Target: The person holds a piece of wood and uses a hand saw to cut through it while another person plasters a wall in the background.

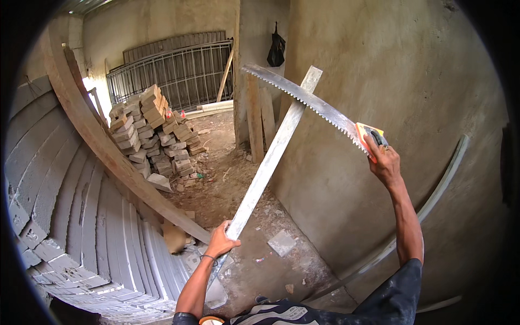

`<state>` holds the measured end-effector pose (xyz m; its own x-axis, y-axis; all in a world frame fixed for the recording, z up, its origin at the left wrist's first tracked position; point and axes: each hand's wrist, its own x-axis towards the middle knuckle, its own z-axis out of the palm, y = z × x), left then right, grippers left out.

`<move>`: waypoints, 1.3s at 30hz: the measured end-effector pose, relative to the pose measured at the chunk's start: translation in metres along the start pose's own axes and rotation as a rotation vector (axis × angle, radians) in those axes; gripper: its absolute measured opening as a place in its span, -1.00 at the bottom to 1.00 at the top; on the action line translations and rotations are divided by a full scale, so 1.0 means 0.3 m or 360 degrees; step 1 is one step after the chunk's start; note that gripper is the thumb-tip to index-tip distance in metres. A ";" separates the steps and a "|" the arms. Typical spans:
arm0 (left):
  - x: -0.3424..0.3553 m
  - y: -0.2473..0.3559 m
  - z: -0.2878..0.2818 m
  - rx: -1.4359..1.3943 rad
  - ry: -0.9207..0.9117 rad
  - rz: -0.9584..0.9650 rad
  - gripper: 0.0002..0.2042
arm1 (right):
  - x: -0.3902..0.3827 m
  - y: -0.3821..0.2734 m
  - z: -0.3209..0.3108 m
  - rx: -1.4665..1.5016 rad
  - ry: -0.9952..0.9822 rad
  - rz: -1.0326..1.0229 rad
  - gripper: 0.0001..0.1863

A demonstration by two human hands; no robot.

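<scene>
A long, pale wooden batten [265,168] slants up and away from me, its lower part in the grip of my left hand [221,241]. My right hand [387,164] is closed round the orange and black handle [370,135] of a handsaw. The saw's long toothed blade [325,110] crosses the batten near its far end, teeth facing down toward me. Whether the teeth touch the wood or the blade only passes over it, I cannot tell. Part of my right fingers is hidden behind the handle.
Grey concrete slabs [81,200] stand stacked along the left, with a curved-looking timber plank [111,138] beside them. Bricks [157,135] are piled further off, before metal grilles [173,76]. On the right rises a plastered wall [401,81], a thin strip [433,197] leaning on it. A tile piece [282,243] lies on the floor.
</scene>
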<state>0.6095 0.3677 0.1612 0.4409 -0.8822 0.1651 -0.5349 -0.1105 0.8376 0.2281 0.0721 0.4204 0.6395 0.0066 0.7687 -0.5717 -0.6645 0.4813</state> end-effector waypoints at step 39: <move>-0.018 -0.051 0.067 -0.0197 -0.0207 0.0068 -0.37 | -0.126 0.070 -0.133 -0.0020 -0.0268 0.0271 -0.30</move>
<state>0.6007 0.3649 0.1371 0.3188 -0.9374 0.1400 -0.4549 -0.0217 0.8903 0.1714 0.0878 0.4183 0.6095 -0.2301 0.7587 -0.6844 -0.6358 0.3570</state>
